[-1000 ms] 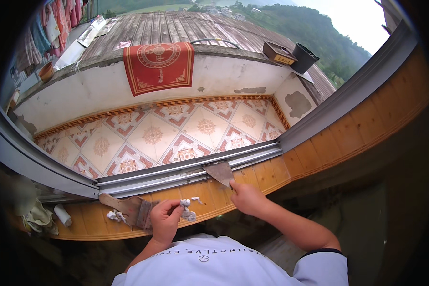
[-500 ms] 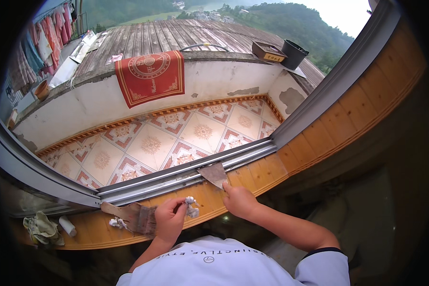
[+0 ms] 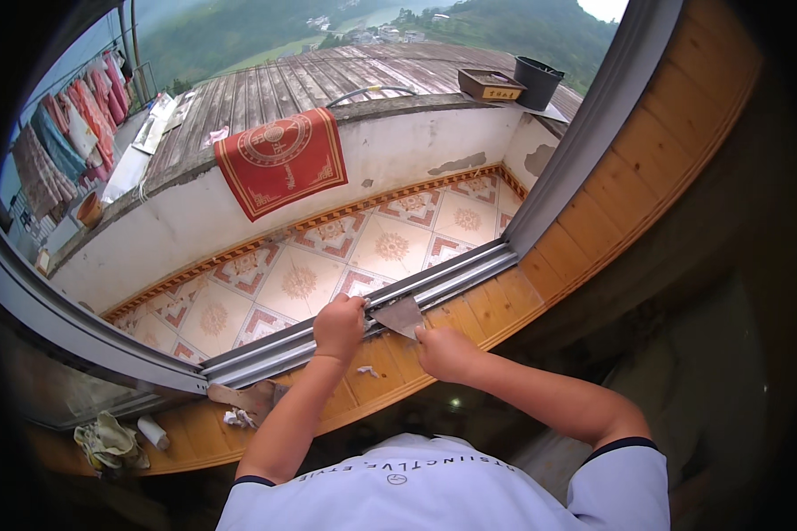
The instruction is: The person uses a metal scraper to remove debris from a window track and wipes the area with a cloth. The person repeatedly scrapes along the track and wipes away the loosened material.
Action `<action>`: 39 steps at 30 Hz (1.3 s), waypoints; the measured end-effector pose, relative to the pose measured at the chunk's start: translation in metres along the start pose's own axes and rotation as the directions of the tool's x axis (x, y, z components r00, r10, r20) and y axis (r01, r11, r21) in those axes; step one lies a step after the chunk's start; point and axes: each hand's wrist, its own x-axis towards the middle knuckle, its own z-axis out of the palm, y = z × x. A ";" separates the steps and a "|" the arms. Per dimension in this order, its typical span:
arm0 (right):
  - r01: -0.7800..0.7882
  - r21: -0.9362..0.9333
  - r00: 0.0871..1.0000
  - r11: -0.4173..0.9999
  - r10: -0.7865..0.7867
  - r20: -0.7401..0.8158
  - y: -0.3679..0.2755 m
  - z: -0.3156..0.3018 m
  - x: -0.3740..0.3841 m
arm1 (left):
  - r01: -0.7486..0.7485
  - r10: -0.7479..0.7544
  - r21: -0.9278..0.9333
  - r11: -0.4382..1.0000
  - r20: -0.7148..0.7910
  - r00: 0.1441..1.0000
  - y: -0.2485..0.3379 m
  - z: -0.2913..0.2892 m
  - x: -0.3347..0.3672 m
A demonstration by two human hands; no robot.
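Observation:
My right hand [image 3: 449, 355] is closed on the handle of a scraper [image 3: 400, 316]. Its wide, stained metal blade reaches into the grooves of the grey sliding-window track [image 3: 456, 284]. Beside the blade, my left hand [image 3: 338, 327] is pinched at the track, with a bit of whitish tissue showing at the fingertips; most of what it grips is hidden. A torn scrap of white tissue [image 3: 368, 371] lies on the wooden sill [image 3: 469, 320] between my arms. Left of my left forearm lies a wooden-handled brush [image 3: 243, 398], its bristle end covered by the arm, with crumpled tissue [image 3: 239, 418] against it.
Farther left on the sill are a rumpled pale cloth [image 3: 112, 442] and a small white cylinder [image 3: 153, 433]. Beyond the track lies a tiled balcony floor [image 3: 297, 273] with a low wall [image 3: 398, 150]. A red mat [image 3: 283, 164] hangs over the wall; a planter [image 3: 490, 84] and black bucket [image 3: 537, 82] stand on it.
My left hand has moved from above the sill up to the track beside the scraper blade. A tissue scrap now lies on the sill. The right hand still holds the scraper at the track.

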 end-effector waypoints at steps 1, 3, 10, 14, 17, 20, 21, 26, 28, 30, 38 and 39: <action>0.017 0.003 1.000 1.000 -0.017 0.015 0.002 -0.002 0.000 | -0.025 0.025 0.006 1.000 0.024 0.999 0.001 0.006 0.001; 0.054 0.009 0.997 0.998 -0.055 0.046 0.004 -0.009 0.000 | -0.119 0.119 -0.031 0.992 -0.002 0.993 0.001 0.013 0.006; -0.021 0.063 1.000 0.998 0.021 0.012 -0.018 0.011 -0.013 | -0.162 0.162 -0.007 0.987 0.075 0.984 0.002 0.021 0.011; -0.108 0.072 0.994 0.992 0.107 0.016 -0.031 0.028 -0.017 | -0.196 0.193 0.017 0.981 0.109 0.975 0.001 0.021 0.013; -0.106 0.105 0.994 0.989 0.109 -0.016 -0.031 0.028 -0.020 | -0.230 0.228 0.005 0.973 0.119 0.966 0.000 0.017 0.015; -0.090 0.138 0.995 0.986 0.094 -0.019 -0.026 0.023 -0.022 | -0.229 0.229 -0.014 0.973 0.139 0.963 0.000 0.018 0.018; -0.090 0.140 0.995 0.986 0.094 -0.020 -0.024 0.025 -0.021 | -0.226 0.226 -0.018 0.974 0.146 0.963 -0.001 0.019 0.020; -0.072 0.151 0.996 0.986 0.079 -0.042 -0.021 0.033 -0.024 | -0.208 0.212 -0.038 0.977 0.163 0.964 -0.002 0.022 0.022; -0.095 0.166 0.994 0.982 0.102 -0.034 -0.020 0.033 -0.024 | -0.218 0.224 -0.052 0.974 0.175 0.959 -0.002 0.022 0.021; -0.084 0.166 0.995 0.983 0.090 -0.033 -0.020 0.030 -0.027 | -0.236 0.244 -0.061 0.970 0.203 0.948 -0.002 0.020 0.020; -0.010 0.197 0.990 0.980 0.037 -0.133 -0.007 0.047 -0.048 | -0.216 0.234 -0.097 0.972 0.249 0.940 0.008 0.014 0.018; 0.013 0.203 0.987 0.979 0.020 -0.158 -0.003 0.052 -0.051 | -0.213 0.234 -0.105 0.971 0.255 0.938 0.010 0.013 0.016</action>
